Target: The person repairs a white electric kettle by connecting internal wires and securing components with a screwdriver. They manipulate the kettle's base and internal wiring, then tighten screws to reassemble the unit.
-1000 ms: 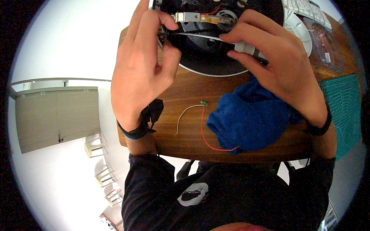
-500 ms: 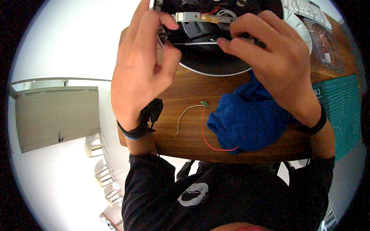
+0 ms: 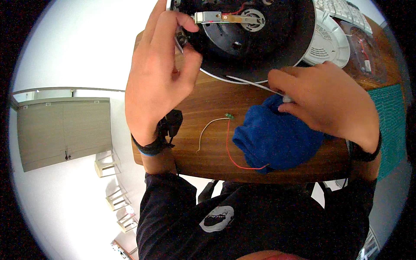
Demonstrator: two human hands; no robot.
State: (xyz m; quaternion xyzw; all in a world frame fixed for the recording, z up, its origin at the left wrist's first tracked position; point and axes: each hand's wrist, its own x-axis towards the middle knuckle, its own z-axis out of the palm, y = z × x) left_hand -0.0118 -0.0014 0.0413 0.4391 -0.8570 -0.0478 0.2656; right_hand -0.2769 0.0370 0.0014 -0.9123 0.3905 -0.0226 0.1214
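Note:
A round appliance housing (image 3: pixel 277 47) with a black inside and a white rim lies at the far side of the table. A metal strip (image 3: pixel 225 18) crosses its inside to a slotted disc (image 3: pixel 252 20). My left hand (image 3: pixel 167 65) is closed on the housing's left edge, fingers bent over the rim. My right hand (image 3: pixel 325 102) grips a thin, pale, straight tool (image 3: pixel 253 83) just above the blue cloth (image 3: pixel 277 136). Its tip lies over the housing's near rim; I cannot make out its exact kind.
A small green circuit board (image 3: pixel 229 116) with a red and a white wire lies left of the cloth. At the right are a white vented cover (image 3: pixel 327 43), a keyboard (image 3: pixel 342 11), a clear plastic part (image 3: pixel 367 56) and a green cutting mat (image 3: pixel 392 130).
My right hand has drawn back from the housing's inside, nearer and to the right, bringing the thin tool out over the rim. My left hand has hardly moved.

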